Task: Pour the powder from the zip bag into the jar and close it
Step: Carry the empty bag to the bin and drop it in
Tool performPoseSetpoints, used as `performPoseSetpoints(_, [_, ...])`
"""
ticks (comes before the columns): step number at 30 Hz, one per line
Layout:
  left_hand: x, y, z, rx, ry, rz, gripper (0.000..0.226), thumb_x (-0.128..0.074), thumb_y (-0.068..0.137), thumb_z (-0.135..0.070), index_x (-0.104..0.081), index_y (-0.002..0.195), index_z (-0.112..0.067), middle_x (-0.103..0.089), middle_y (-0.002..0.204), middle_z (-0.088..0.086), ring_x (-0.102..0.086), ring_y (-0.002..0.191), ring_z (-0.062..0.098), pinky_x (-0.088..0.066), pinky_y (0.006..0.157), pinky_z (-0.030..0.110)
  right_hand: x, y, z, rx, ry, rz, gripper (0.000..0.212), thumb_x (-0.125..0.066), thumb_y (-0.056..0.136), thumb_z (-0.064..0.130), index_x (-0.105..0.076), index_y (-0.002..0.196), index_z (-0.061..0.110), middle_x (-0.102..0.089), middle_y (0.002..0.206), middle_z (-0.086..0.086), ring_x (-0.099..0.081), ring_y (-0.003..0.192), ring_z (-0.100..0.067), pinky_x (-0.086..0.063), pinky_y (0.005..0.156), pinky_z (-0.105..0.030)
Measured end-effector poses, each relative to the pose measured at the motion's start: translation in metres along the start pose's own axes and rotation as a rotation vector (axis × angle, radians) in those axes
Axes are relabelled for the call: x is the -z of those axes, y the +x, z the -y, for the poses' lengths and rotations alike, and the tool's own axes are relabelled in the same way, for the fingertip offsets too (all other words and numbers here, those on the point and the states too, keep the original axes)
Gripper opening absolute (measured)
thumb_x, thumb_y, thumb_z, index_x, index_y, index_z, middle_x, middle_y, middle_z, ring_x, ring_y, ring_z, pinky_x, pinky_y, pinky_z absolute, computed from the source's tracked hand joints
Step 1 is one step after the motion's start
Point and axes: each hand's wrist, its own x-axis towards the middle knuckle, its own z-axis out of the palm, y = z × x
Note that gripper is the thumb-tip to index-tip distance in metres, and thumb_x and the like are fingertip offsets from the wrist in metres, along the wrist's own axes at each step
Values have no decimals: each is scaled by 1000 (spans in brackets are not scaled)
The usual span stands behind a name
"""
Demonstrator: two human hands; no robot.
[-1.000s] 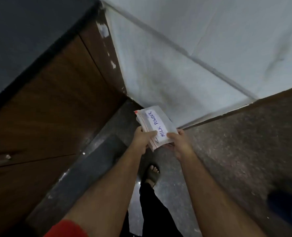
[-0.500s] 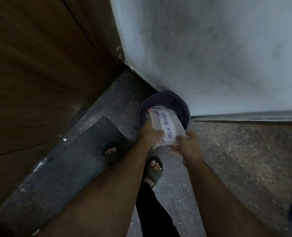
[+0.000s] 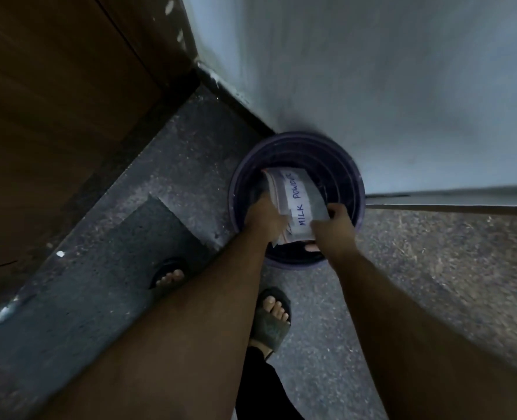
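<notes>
A clear zip bag (image 3: 296, 201) with a white label reading "MILK POWDER" is held flat between both hands. My left hand (image 3: 266, 221) grips its left edge and my right hand (image 3: 334, 228) grips its right edge. The bag hangs over the open mouth of a dark purple bucket (image 3: 354, 177) that stands on the floor in a corner. No jar is in view.
A pale wall (image 3: 372, 71) rises behind the bucket and a brown wooden panel (image 3: 54, 101) stands at left. My feet in dark sandals (image 3: 271, 319) stand on the speckled grey floor (image 3: 433, 283), one on a darker mat (image 3: 99, 283).
My view has tilted down and closer to the floor. The purple bucket came into sight, and both hands have carried the bag down over its mouth.
</notes>
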Motion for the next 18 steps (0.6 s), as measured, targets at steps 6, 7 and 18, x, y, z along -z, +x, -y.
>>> performPoseSetpoints(6, [-8,1,10,28,173,40,67,-69,92,-23,-39,148,-6,-54,142,20,-52,129,36,-47,104,44,-5,9,-3,64,-447,13,50,-59,94,9,-45,141,3,-59,131,-26,-63,110,-46,-57,91,-53])
performPoseSetpoints(7, [-8,-6,8,11,209,38,60,-67,93,-22,-42,146,-7,-56,140,20,-54,126,36,-48,103,44,-3,3,2,81,-525,12,45,-60,94,12,-49,136,1,-61,128,-25,-64,110,-44,-56,92,-48])
performPoseSetpoints(18, [73,-172,-65,-241,451,-4,49,-60,96,-22,-49,143,-9,-55,140,15,-52,127,30,-43,107,41,68,-148,88,343,-781,67,32,-58,94,17,-65,122,5,-66,121,-23,-64,108,-39,-53,88,-41])
